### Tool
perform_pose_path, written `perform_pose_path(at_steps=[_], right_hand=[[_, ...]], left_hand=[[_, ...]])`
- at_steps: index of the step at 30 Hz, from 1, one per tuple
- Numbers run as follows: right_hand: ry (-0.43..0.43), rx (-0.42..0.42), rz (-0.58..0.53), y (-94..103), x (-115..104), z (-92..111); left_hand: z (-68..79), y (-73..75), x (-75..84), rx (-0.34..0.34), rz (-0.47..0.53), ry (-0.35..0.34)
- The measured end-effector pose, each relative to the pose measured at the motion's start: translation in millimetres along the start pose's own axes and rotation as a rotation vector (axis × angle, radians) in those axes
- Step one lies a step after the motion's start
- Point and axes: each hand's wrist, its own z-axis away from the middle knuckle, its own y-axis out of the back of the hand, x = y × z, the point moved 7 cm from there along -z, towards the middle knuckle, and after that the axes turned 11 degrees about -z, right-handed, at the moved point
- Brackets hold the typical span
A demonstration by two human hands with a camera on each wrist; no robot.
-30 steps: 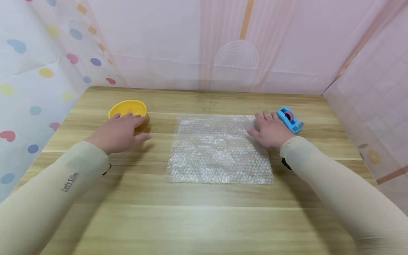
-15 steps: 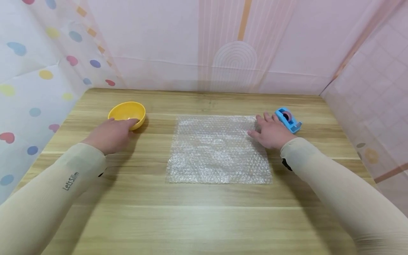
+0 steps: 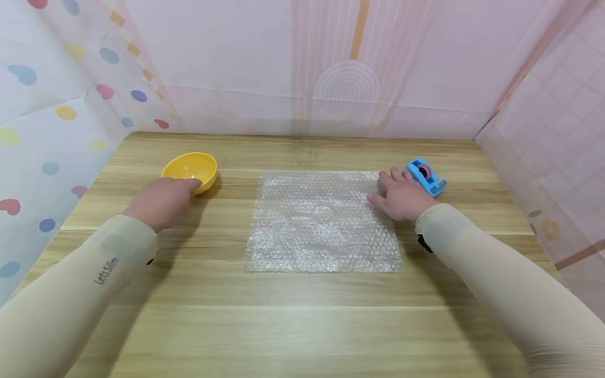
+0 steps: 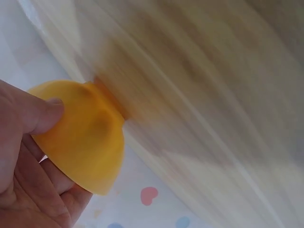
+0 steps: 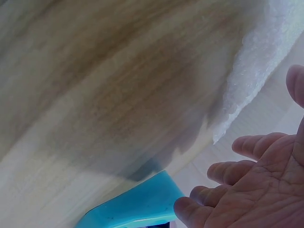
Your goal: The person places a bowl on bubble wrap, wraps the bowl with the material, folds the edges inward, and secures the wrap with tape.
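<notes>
A yellow bowl (image 3: 191,165) sits upright at the back left of the table. My left hand (image 3: 163,203) grips its near rim; in the left wrist view the thumb presses the outer wall of the bowl (image 4: 88,133) while the fingers curl over the rim inside. My right hand (image 3: 404,197) hovers with fingers spread over the right edge of a flat sheet of bubble wrap (image 3: 323,226). Just beyond that hand stands a blue tape dispenser (image 3: 427,177) with a pinkish roll. The right wrist view has the palm facing the camera, holding nothing, beside the tape dispenser (image 5: 137,204).
The wood-grain table (image 3: 293,325) runs back to a pale pink patterned cloth (image 3: 236,63). Another cloth with coloured dots (image 3: 47,136) hangs along the left side, and a grid-patterned one (image 3: 557,136) along the right.
My left hand, at first spread above the bowl, has drawn back slightly and taken hold of the near rim. The right hand has stayed nearly still.
</notes>
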Motion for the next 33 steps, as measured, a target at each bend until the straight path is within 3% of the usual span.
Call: perform_pose_path(at_steps=[20, 33], right_hand=[[-0.01, -0.012, -0.003, -0.2, 0.8, 0.1], [-0.009, 0.0, 0.001, -2.0, -0.4, -0.6]], left_hand=[[-6.1, 27.2, 51.1, 0.094, -0.019, -0.08], [-8.6, 41.7, 87.9, 0.129, -0.024, -0.171]])
